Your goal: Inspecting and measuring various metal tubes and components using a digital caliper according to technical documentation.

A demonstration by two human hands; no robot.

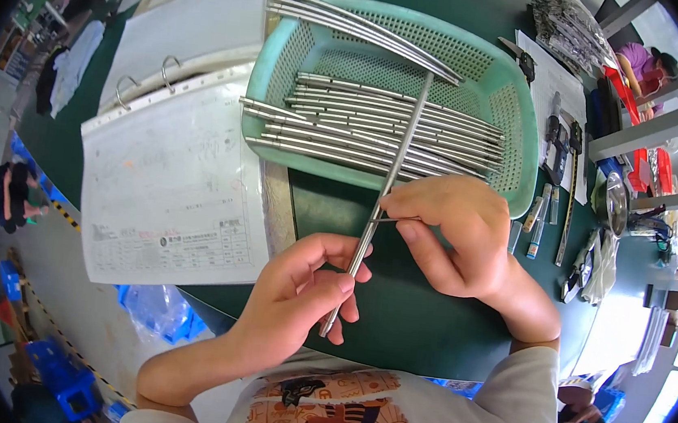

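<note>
My left hand (pixel 285 300) is closed around the lower part of a long, slim metal rod (pixel 402 154). The rod slants up and away from me, its far end over a green plastic basket (pixel 527 152). In my right hand (pixel 463 232), thumb and forefinger pinch a thin dark pin (pixel 398 219), its tip at the side of the rod. Whether the tip enters a hole there, I cannot tell. Several similar rods (pixel 396 123) lie side by side in the basket. A smaller bundle of rods (pixel 364 33) rests across its far left rim.
An open ring binder with printed sheets (pixel 170 187) lies on the left of the green table (pixel 425 334). Calipers (pixel 575 149), a micrometer (pixel 556 143) and small tubes (pixel 539 231) are at the right. Wrapped parts (pixel 569 26) are piled far right. Other people (pixel 650 70) are in the background.
</note>
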